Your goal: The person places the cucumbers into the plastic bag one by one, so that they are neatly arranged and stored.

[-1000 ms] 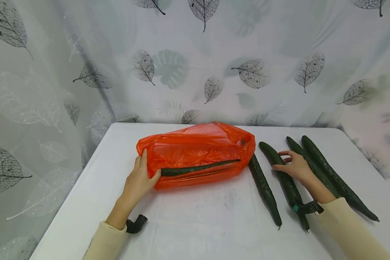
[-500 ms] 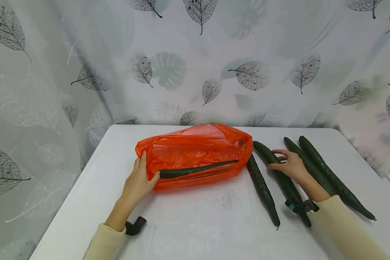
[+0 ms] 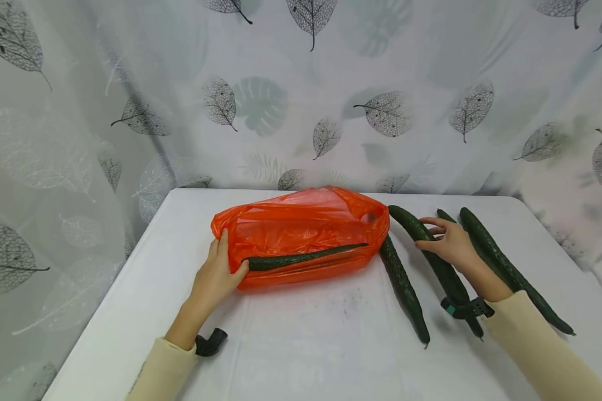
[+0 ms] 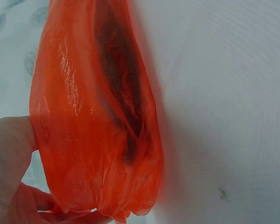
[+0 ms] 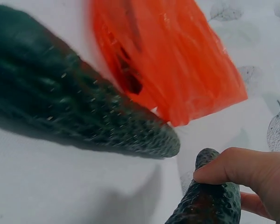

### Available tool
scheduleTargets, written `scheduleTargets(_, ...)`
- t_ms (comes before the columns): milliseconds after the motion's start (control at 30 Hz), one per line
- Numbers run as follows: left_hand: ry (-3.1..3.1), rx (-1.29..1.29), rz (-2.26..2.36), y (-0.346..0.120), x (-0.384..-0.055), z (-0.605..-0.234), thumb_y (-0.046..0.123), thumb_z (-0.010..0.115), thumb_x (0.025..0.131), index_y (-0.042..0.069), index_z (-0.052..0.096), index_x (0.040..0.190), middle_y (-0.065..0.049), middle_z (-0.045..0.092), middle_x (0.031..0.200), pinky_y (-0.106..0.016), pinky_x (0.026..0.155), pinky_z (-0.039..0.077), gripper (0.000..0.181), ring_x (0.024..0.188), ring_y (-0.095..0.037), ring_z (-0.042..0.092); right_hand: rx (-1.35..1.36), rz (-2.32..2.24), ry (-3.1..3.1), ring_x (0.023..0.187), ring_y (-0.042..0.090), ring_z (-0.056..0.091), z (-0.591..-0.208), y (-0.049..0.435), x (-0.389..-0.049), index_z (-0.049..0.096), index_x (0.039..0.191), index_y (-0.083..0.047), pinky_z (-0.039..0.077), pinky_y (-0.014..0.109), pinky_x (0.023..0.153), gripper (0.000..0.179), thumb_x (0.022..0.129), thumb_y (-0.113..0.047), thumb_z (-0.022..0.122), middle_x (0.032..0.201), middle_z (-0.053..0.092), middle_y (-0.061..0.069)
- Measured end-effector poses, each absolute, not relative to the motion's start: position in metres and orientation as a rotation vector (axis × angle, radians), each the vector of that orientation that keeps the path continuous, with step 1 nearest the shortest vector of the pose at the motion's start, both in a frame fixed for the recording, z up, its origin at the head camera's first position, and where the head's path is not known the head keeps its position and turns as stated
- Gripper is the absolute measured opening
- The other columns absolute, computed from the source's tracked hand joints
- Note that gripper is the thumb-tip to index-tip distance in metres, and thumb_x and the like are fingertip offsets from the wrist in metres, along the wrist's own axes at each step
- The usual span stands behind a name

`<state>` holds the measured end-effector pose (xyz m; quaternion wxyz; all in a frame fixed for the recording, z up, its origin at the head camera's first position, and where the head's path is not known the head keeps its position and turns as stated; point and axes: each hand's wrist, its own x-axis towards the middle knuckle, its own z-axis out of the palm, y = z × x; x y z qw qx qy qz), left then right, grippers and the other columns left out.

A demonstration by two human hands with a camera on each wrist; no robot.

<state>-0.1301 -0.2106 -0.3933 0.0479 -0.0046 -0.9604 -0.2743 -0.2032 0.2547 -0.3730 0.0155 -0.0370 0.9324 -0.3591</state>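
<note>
My left hand (image 3: 214, 278) grips the left end of a red plastic bag (image 3: 291, 223), fingers behind it and thumb in front. In the left wrist view the bag (image 4: 74, 116) hangs in folds over that hand. One cucumber (image 3: 306, 257) lies lengthwise in the bag. My right hand (image 3: 451, 248) holds another cucumber (image 3: 448, 281) near its far end, which is right at the bag's right end. The right wrist view has the thumb on top of this cucumber (image 5: 207, 205). A further cucumber (image 3: 405, 295) lies between it and the bag.
Two cucumbers lie side by side at the right, one partly behind my right hand (image 3: 443, 215) and one farther out (image 3: 506, 264). A white-covered table (image 3: 301, 345) carries everything. A leaf-patterned curtain (image 3: 180, 72) hangs behind and to the left.
My right hand has moved the gripped cucumber left and a little away from me, so its far end has come up to the bag. The left hand keeps its hold on the bag.
</note>
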Motion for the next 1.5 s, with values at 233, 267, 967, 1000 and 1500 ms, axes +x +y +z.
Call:
scheduleTargets(233,-2.925,-0.035,-0.812,-0.21,-0.131,-0.395,0.027,0.061,0.092,-0.009,0.012,0.152,-0.029,0.029,0.148,-0.059,0.091,0.049,0.085,0.12,-0.046,0.051,-0.187,-1.089,2.99,0.102,0.048,0.059,-0.359,0.25,-0.202,0.05,0.137,0.003,0.055,0.048,0.07,0.063,0.082,-0.015,0.076,0.119,0.055,0.036)
scheduleTargets(267,-2.924,-0.036,-0.813,-0.209,-0.131,-0.395,0.027,0.061,0.092,-0.008,0.012,0.152,-0.029,0.029,0.148,-0.059,0.092,0.049,0.085,0.12,-0.046,0.051,-0.199,-1.081,3.005,0.098,0.045,0.06,-0.356,0.249,-0.201,0.051,0.137,0.003,0.055,0.045,0.067,0.063,0.082,-0.015,0.076,0.118,0.056,0.035)
scheduleTargets(967,-2.916,-0.062,-0.814,-0.21,-0.131,-0.395,0.027,0.062,0.091,-0.008,0.013,0.152,-0.029,0.03,0.147,-0.059,0.09,0.05,0.086,0.114,-0.047,0.054,-0.466,-1.108,3.133,0.09,0.036,0.058,-0.313,0.22,-0.196,0.059,0.131,-0.001,0.046,0.025,0.052,0.057,0.078,-0.01,0.079,0.107,0.063,0.027)
scheduleTargets(1000,-2.912,-0.066,-0.814,-0.209,-0.131,-0.395,0.027,0.063,0.091,-0.008,0.013,0.152,-0.03,0.03,0.147,-0.059,0.089,0.05,0.086,0.113,-0.047,0.055,-0.471,-1.115,3.128,0.091,0.036,0.058,-0.311,0.218,-0.197,0.059,0.131,-0.001,0.046,0.024,0.052,0.058,0.078,-0.01,0.079,0.107,0.063,0.026)
scheduleTargets(1500,-2.904,-0.061,-0.815,-0.209,-0.132,-0.395,0.026,0.062,0.091,-0.008,0.014,0.152,-0.029,0.031,0.146,-0.06,0.09,0.049,0.085,0.116,-0.047,0.053,-0.569,-1.33,3.056,0.097,0.034,0.057,-0.285,0.184,-0.204,0.059,0.133,-0.006,0.044,0.013,0.06,0.056,0.08,-0.009,0.077,0.108,0.061,0.021)
